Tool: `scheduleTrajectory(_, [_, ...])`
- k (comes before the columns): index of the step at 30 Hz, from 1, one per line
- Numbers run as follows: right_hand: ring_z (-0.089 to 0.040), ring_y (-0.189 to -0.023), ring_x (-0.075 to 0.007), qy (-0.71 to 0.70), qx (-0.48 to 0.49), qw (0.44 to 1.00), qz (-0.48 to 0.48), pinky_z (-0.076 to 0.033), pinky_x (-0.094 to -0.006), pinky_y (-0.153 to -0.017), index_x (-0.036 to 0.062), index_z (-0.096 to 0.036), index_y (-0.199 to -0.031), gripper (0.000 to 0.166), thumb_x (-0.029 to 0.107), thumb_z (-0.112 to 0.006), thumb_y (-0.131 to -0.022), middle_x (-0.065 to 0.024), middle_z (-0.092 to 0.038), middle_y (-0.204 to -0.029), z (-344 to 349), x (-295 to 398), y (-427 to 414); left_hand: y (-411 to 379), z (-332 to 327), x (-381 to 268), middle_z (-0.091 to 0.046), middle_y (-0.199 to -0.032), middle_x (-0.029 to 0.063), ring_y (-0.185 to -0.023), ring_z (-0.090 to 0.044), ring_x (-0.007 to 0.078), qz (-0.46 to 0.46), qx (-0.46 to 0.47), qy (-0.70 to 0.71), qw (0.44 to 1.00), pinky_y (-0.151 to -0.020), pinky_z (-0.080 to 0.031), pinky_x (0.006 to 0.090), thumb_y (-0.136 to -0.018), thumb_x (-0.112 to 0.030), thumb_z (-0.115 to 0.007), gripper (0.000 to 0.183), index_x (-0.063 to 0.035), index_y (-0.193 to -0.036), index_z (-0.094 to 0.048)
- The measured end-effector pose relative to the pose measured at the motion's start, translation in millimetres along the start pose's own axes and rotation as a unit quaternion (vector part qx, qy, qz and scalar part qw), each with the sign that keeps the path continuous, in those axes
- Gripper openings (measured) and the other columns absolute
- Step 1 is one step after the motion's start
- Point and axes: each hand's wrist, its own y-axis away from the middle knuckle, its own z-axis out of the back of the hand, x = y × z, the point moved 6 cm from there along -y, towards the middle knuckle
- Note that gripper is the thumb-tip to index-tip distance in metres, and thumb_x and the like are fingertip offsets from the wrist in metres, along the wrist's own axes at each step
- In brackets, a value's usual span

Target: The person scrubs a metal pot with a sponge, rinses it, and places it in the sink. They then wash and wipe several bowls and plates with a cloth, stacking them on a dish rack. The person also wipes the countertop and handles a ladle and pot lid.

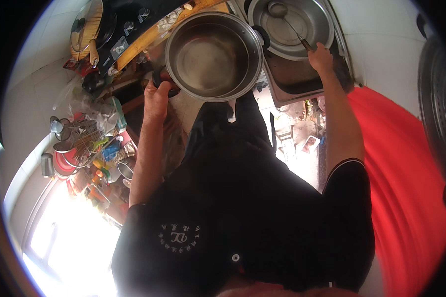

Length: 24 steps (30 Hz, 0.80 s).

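Note:
My left hand (157, 93) grips one black side handle of a wide metal pot (215, 61), held up in front of my body. Some cloudy liquid appears to lie in its bottom. The pot's other handle (261, 36) points toward the sink, with no hand on it. My right hand (320, 58) is closed around the brown handle of a metal ladle (290, 26). The ladle's bowl rests inside a round metal basin (319, 41), which sits over the sink (295, 76).
A black cooktop (128, 15) with knobs stands at the upper left, with a glass-lidded pan (91, 29) beyond it. Crowded utensils and bags (85, 144) fill the left side. A red sheet (386, 156) hangs on the right, near a large perforated metal pan (440, 96).

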Motion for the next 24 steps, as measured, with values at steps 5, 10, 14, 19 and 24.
scheduleTrajectory(5, [-0.061, -0.114, -0.0418, 0.121, 0.155, 0.980, -0.021, -0.049, -0.0509, -0.097, 0.0066, -0.058, -0.131, 0.048, 0.032, -0.061, -0.090, -0.0228, -0.064, -0.124, -45.8, -16.1, -27.9, -22.5, -6.0, -9.1, -0.070, -0.093, 0.0044, -0.082, -0.066, 0.0137, 0.016, -0.039, 0.021, 0.999, -0.076, -0.053, 0.0291, -0.087, -0.003, -0.051, 0.023, -0.0041, -0.105, -0.065])
scheduleTrajectory(10, [-0.065, -0.105, -0.0399, 0.127, 0.168, 0.978, 0.000, -0.050, -0.0510, -0.094, 0.0036, -0.063, -0.118, 0.041, 0.033, -0.060, -0.090, -0.0230, -0.070, -0.110, -67.5, -17.1, -25.7, -43.4, -25.0, -16.4, -0.070, -0.092, 0.0042, -0.083, -0.065, 0.0141, 0.051, -0.030, 0.008, 0.998, -0.076, -0.053, 0.0288, -0.086, -0.002, -0.050, 0.024, -0.0027, -0.105, -0.066])
scheduleTrajectory(14, [-0.067, -0.099, -0.0411, 0.003, 0.235, 0.969, -0.070, -0.051, -0.0500, -0.089, -0.0023, -0.063, -0.113, 0.046, 0.035, -0.062, -0.086, -0.0259, -0.070, -0.105, -74.0, 11.6, -24.5, -60.1, -28.8, -12.1, -0.068, -0.089, 0.0046, -0.078, -0.063, 0.0137, 0.038, 0.007, -0.009, 0.999, -0.071, -0.050, 0.0274, -0.086, -0.003, -0.052, 0.022, -0.0024, -0.104, -0.065])
scheduleTrajectory(19, [-0.066, -0.102, -0.0453, -0.233, 0.248, 0.924, -0.175, -0.051, -0.0481, -0.088, -0.0068, -0.061, -0.110, 0.049, 0.035, -0.063, -0.083, -0.0286, -0.069, -0.103, -77.0, 8.4, -15.8, -70.8, -37.6, -26.3, -0.068, -0.088, 0.0050, -0.080, -0.064, 0.0141, 0.050, 0.022, -0.053, 0.997, -0.074, -0.052, 0.0290, -0.085, -0.002, -0.053, 0.020, -0.0016, -0.100, -0.065])
scheduleTrajectory(24, [-0.066, -0.104, -0.0452, -0.114, 0.015, 0.973, -0.200, -0.051, -0.0493, -0.091, -0.0059, -0.053, -0.117, 0.052, 0.034, -0.064, -0.086, -0.0292, -0.069, -0.105, -28.9, 19.0, 27.9, -67.8, -35.5, -31.9, -0.068, -0.087, 0.0047, -0.079, -0.065, 0.0133, 0.048, 0.015, -0.099, 0.994, -0.074, -0.053, 0.0286, -0.086, -0.002, -0.053, 0.018, -0.0021, -0.100, -0.064])
